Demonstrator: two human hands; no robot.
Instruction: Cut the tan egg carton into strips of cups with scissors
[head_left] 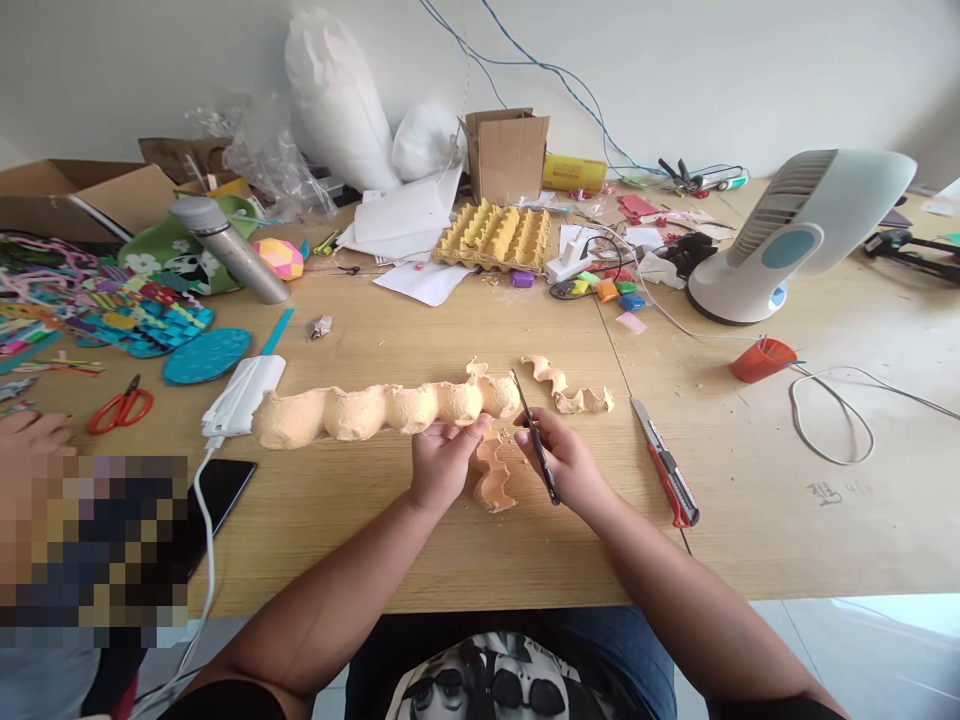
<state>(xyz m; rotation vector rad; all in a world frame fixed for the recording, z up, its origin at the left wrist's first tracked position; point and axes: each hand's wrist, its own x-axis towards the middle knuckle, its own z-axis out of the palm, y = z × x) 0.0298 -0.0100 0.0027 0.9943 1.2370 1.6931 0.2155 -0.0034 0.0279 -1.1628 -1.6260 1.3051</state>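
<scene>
A strip of egg carton [409,408], with several pale orange cups in a row, is held out to the left above the table. My left hand [442,462] grips its right part from below, thumb against the side. In my right hand [566,462] are dark-handled scissors [541,455], seen edge-on, their tip beside the strip's right end. A ragged carton flap sticks up there. Under my hands lies a wavy carton offcut [495,480]. More wavy carton trimmings [585,400] lie just beyond my right hand.
A red utility knife [671,480] lies right of my hand. Red-handled scissors [121,408], a white power bank [244,395] and another person's hand [34,440] are at left. A yellow egg tray [495,238], a white fan [795,230] and an orange cup [761,360] stand farther back.
</scene>
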